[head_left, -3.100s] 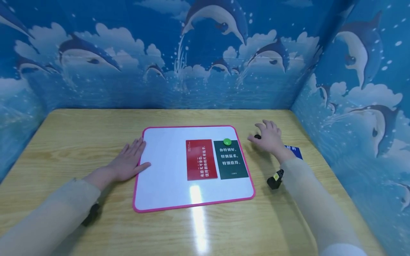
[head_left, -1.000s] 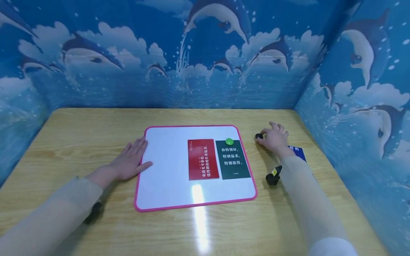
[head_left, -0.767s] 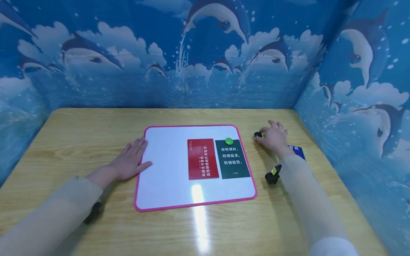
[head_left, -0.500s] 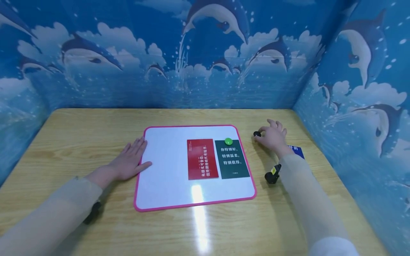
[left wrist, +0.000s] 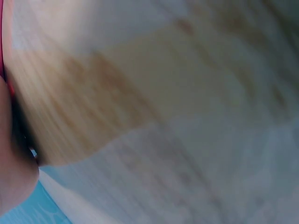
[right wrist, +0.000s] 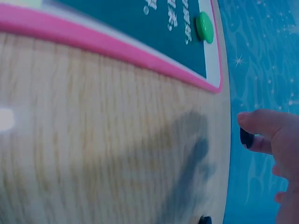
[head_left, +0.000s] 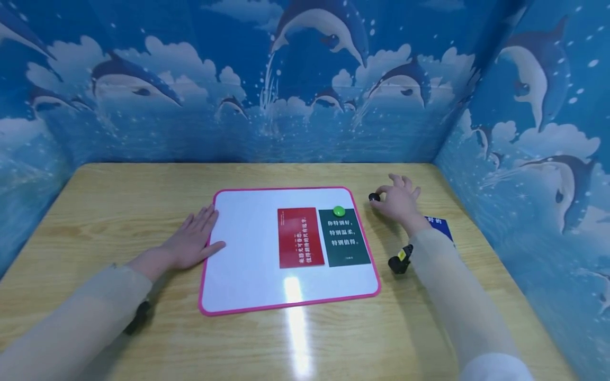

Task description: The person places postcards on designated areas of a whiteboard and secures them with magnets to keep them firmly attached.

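Observation:
My left hand (head_left: pixel 193 238) lies flat with straight fingers across the left edge of a pink-rimmed whiteboard (head_left: pixel 243 254). To the right of the board, my right hand (head_left: pixel 400 201) pinches a small round black magnet (head_left: pixel 374 197) between thumb and forefinger, its other fingers spread. In the right wrist view the magnet (right wrist: pixel 246 137) appears raised off the table. A red card (head_left: pixel 300 238) and a dark green card (head_left: pixel 344 246), both with white writing, lie on the board. A green round magnet (head_left: pixel 339 211) sits at the green card's top edge.
A blue card (head_left: pixel 440 226) lies on the wooden table (head_left: pixel 152 190), partly hidden behind my right forearm. A black device with a yellow label (head_left: pixel 400 259) is at my right wrist. Dolphin-printed cloth (head_left: pixel 190 132) bounds the table behind and to the right.
The right hand came down to the black magnet, pinched it, and has moved slightly left and away from me with it. The left hand stays in place on the board.

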The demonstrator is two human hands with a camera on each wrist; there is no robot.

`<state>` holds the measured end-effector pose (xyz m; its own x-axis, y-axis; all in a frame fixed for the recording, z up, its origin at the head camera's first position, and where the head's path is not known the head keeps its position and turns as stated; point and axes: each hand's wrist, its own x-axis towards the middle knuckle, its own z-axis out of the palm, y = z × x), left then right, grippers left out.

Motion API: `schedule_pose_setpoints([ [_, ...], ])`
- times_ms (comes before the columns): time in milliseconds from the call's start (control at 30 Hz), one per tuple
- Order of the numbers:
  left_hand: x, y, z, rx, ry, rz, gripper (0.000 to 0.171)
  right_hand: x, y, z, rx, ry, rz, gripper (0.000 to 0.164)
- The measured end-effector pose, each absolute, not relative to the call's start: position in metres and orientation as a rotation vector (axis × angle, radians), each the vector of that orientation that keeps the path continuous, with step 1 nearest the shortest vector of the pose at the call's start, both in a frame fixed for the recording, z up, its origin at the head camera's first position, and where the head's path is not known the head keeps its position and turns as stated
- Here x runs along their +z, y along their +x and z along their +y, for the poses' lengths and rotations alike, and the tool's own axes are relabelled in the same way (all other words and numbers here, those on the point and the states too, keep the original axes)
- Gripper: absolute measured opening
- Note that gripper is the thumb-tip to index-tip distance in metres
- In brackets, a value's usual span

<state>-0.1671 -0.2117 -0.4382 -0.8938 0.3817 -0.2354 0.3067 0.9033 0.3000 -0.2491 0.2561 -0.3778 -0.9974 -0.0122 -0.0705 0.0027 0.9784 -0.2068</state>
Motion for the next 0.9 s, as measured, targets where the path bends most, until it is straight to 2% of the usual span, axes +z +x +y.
schedule_pose_setpoints([
  [900,-0.435,-0.165,-0.211,0.430,0.547,2.782,0.093,-0.362,-0.249,0.192,-0.255,-0.152,3.053,0.040],
])
